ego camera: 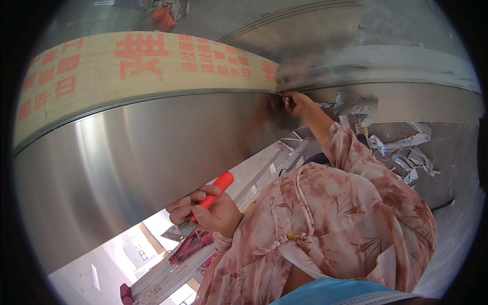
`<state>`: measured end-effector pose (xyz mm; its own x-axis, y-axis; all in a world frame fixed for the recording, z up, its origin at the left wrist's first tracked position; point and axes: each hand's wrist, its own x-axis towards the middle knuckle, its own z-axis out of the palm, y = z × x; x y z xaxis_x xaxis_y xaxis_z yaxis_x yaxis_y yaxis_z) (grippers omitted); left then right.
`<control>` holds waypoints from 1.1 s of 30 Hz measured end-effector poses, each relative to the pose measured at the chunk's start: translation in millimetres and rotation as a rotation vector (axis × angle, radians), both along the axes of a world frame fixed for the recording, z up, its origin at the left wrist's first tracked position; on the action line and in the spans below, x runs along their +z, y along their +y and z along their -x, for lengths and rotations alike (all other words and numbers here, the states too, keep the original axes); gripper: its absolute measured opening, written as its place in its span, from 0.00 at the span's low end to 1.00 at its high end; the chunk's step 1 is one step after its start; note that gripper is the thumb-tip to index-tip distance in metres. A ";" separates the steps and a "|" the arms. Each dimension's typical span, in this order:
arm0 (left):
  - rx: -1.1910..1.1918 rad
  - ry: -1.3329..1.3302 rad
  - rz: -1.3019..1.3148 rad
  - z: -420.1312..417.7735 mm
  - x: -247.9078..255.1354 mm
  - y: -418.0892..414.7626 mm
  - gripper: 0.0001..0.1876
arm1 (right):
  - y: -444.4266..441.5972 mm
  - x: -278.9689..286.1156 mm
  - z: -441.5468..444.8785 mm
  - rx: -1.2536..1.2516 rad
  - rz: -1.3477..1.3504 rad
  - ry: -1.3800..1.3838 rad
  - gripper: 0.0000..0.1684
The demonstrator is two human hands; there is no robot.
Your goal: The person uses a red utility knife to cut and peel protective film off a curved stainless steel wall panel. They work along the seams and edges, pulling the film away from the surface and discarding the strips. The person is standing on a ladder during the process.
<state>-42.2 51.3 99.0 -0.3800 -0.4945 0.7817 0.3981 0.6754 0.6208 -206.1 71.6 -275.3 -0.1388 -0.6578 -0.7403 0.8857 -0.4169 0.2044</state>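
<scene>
My left hand (207,211) holds a scraper (216,188) with a red handle and a flat metal blade pointing down and left. Its fingers are by the lower edge of a brushed stainless-steel panel (126,152). My right hand (295,102) reaches up to the inner corner where this panel meets a second metal panel (419,103). Its fingers are bent at the seam; whether they pinch anything is hidden. Along the steel panel's upper edge runs a pale yellow board (99,65) bearing red printed writing.
Torn strips of protective film (411,146) lie to the right, and a loose flap (358,105) hangs on the second panel. Below the steel panel stands a ladder (164,276) with magenta fittings. A red bag-like bundle (164,19) is at the top.
</scene>
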 end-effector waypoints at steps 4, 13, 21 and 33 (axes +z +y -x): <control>0.014 -0.018 -0.021 0.3 1.4 2.4 0.12 | 2.7 7.9 -7.5 -0.105 -0.109 0.043 0.04; 0.076 0.009 -0.010 1.4 1.5 2.6 0.11 | 13.8 48.2 -38.2 0.105 -1.250 1.746 0.06; 0.029 0.005 -0.011 2.1 1.0 2.3 0.10 | 9.1 43.7 -36.4 0.152 -1.249 1.812 0.05; -0.040 -0.133 -0.012 -14.7 0.6 9.3 0.09 | -2.6 43.5 -47.4 -0.024 -1.316 1.634 0.06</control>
